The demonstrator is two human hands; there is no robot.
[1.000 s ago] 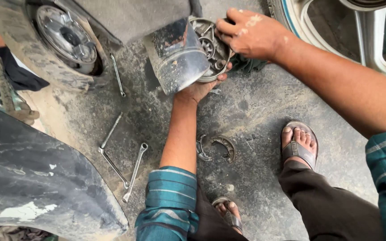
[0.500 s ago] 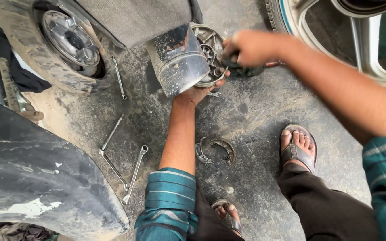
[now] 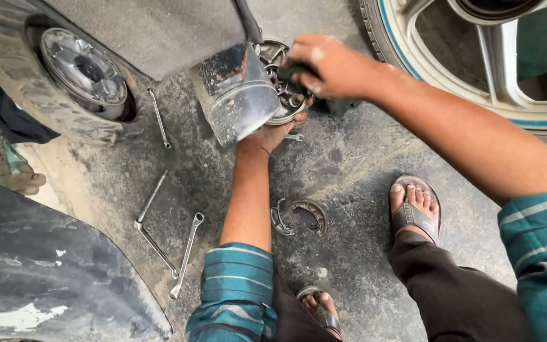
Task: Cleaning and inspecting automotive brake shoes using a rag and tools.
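Note:
A round metal brake plate (image 3: 278, 95) with springs and small parts sits low beside a shiny dented metal cylinder (image 3: 238, 95). My left hand (image 3: 275, 132) reaches up from below and grips the plate's lower rim. My right hand (image 3: 332, 66) lies over the plate's right side, closed on a dark tool (image 3: 340, 104) that it presses against the plate. The tool's shape is mostly hidden by the fingers.
A pair of curved brake shoes (image 3: 299, 216) lies on the oily concrete between my sandalled feet (image 3: 416, 209). A spanner (image 3: 187, 253), a bent wrench (image 3: 150, 221) and a thin wrench (image 3: 158, 117) lie left. A dirty wheel (image 3: 80, 66) stands top left, a rimmed tyre (image 3: 495, 63) top right.
My right hand has slid leftward over the plate and now covers its right side with the dark tool. My left hand has kept its hold under the plate.

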